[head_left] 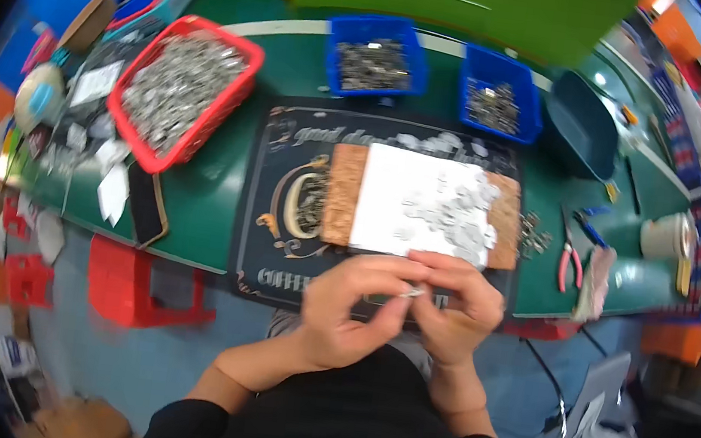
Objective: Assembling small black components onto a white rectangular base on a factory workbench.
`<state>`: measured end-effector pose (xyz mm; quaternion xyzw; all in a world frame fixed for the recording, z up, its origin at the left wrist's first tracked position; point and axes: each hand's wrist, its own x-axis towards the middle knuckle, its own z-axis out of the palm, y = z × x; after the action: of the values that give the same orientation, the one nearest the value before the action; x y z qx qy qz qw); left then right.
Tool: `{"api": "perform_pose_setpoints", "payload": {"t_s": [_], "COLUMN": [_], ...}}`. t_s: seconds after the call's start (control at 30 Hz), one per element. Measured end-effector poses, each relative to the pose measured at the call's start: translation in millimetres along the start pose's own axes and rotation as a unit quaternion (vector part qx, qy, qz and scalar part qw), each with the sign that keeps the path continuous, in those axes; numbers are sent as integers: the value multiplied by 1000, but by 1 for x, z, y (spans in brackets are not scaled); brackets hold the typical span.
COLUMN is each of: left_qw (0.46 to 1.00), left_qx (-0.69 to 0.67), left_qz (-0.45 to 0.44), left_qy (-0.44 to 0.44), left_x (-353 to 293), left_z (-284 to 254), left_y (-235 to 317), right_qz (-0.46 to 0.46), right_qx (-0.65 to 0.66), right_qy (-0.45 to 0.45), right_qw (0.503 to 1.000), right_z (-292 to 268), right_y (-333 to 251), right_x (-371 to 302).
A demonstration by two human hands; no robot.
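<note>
In front of my body, above the near edge of the dark printed mat, my two hands meet at the fingertips. A small silvery metal piece is pinched between them, too small and blurred to name more exactly. My left hand is closed, thumb and fingers on the piece's left side. My right hand is closed on its right side. Just beyond lies a white sheet on a cork board, with many flat, roundish silvery pieces spread over its right half.
A red basket full of metal pieces stands at left. Two blue trays, one at centre and one at right, hold darker pieces. Pink-handled pliers and a phone lie on the green table.
</note>
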<state>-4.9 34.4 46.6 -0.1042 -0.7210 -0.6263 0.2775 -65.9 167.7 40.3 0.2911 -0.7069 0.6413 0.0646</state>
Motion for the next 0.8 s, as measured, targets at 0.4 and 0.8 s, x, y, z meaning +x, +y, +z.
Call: {"api": "perform_pose_setpoints", "payload": {"t_s": [0.4,0.8], "left_qw": [961,847], "left_qx": [215,452], "left_qz": [26,-18], "left_qy": [170,277], "left_x": [-8,-18], "left_z": [-61,-129], "left_y": [-4,-19], "right_qz": [32,30], "right_qx": [97,100], "right_qy": [67,20], "right_qw": [992,994], "right_z": [2,5], "right_y": [16,7], "right_x": [-6,-7]}}
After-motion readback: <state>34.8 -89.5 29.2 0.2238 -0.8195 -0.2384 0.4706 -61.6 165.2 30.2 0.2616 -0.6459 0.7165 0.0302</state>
